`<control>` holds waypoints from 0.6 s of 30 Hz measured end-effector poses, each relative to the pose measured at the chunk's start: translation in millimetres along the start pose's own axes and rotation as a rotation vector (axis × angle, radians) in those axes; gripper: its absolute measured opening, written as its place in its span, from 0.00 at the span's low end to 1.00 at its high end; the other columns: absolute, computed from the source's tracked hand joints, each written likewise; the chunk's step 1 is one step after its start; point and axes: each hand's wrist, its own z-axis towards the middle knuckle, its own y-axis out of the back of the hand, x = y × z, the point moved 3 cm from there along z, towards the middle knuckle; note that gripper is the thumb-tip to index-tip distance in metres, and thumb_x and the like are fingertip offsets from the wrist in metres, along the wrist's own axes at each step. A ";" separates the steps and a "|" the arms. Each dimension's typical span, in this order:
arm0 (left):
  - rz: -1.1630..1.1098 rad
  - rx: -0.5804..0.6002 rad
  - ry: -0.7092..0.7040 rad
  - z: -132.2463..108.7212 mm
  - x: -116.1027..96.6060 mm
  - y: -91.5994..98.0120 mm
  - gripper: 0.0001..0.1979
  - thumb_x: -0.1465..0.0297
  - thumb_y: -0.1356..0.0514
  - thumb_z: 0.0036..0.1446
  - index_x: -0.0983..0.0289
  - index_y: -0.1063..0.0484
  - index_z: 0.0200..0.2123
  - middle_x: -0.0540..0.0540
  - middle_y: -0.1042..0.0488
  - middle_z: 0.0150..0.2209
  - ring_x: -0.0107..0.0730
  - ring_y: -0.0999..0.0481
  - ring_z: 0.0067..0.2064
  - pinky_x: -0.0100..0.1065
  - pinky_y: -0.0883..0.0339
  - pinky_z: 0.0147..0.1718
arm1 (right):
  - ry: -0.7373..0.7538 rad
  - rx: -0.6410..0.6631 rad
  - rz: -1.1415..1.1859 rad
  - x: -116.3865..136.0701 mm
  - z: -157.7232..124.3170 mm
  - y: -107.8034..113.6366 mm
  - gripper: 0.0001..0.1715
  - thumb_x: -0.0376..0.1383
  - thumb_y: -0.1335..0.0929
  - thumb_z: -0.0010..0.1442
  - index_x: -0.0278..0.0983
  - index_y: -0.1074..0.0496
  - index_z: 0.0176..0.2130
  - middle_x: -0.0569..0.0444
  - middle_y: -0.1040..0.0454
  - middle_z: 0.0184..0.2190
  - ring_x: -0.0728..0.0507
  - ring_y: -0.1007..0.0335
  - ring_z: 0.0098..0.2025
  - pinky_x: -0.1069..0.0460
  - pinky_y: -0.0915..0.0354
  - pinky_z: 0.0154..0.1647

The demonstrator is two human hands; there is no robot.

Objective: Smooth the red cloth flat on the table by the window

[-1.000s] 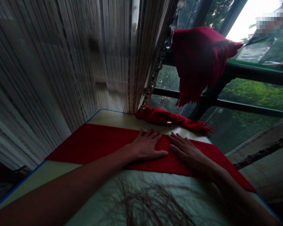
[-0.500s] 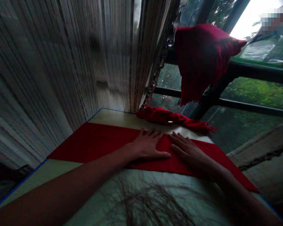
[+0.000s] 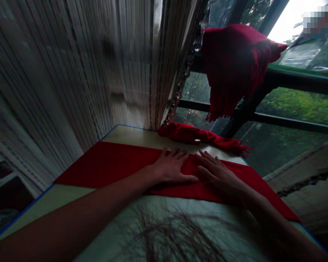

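Note:
A red cloth (image 3: 112, 165) lies flat in a long strip across the pale table (image 3: 131, 134), from the left edge to the right edge. My left hand (image 3: 172, 169) rests palm down near its middle, fingers spread, thumb pointing right. Just to the right, my right hand (image 3: 218, 171) also lies on the cloth with its fingers stretched out. Neither hand grips the fabric. Behind them, along the far edge, lies a bunched red scarf (image 3: 196, 134) with a fringed right end.
Another red fringed scarf (image 3: 232, 69) hangs in front of the window (image 3: 295, 105) at the upper right. A striped curtain (image 3: 79, 72) borders the table's left and far sides. Strands of hair (image 3: 177, 233) show at the bottom.
My right hand's fingers have spread slightly, with the forefinger shifting up. My left hand and the cloth stay in place.

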 end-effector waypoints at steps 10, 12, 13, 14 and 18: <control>0.009 0.011 0.009 0.3 0.6 -0.4 0.55 0.30 0.54 0.57 0.61 0.54 0.76 0.57 0.55 0.77 0.55 0.59 0.77 0.67 0.70 0.71 | -0.013 0.069 -0.018 2.1 0.7 -2.1 0.45 0.62 0.47 0.71 0.43 0.48 0.75 0.50 0.58 0.77 0.36 0.68 0.78 0.34 0.63 0.76; 0.009 0.013 0.011 0.3 0.5 -0.4 0.55 0.30 0.54 0.57 0.61 0.54 0.76 0.57 0.55 0.77 0.55 0.59 0.77 0.66 0.70 0.71 | -0.012 0.072 -0.021 1.9 1.2 -2.6 0.46 0.62 0.47 0.71 0.42 0.48 0.75 0.49 0.57 0.77 0.36 0.68 0.78 0.34 0.63 0.76; 0.010 0.015 0.013 0.2 0.5 -0.2 0.55 0.30 0.54 0.57 0.60 0.54 0.76 0.57 0.55 0.77 0.55 0.60 0.77 0.66 0.70 0.71 | -0.013 0.069 -0.024 1.6 1.4 -2.9 0.46 0.62 0.47 0.71 0.41 0.48 0.75 0.49 0.57 0.77 0.36 0.68 0.78 0.34 0.63 0.76; 0.012 0.017 0.015 0.1 0.5 0.0 0.55 0.30 0.54 0.57 0.60 0.54 0.76 0.57 0.56 0.77 0.54 0.60 0.77 0.65 0.70 0.71 | -0.013 0.065 -0.026 0.9 1.6 -3.3 0.46 0.62 0.47 0.71 0.41 0.48 0.75 0.49 0.57 0.77 0.36 0.67 0.78 0.34 0.63 0.76; 0.025 0.020 0.016 -0.6 0.1 1.7 0.55 0.31 0.54 0.58 0.63 0.54 0.76 0.58 0.56 0.76 0.55 0.59 0.77 0.65 0.71 0.71 | -0.035 0.053 -0.042 -7.0 2.2 -4.7 0.45 0.61 0.48 0.72 0.41 0.48 0.75 0.49 0.57 0.77 0.36 0.66 0.78 0.33 0.62 0.76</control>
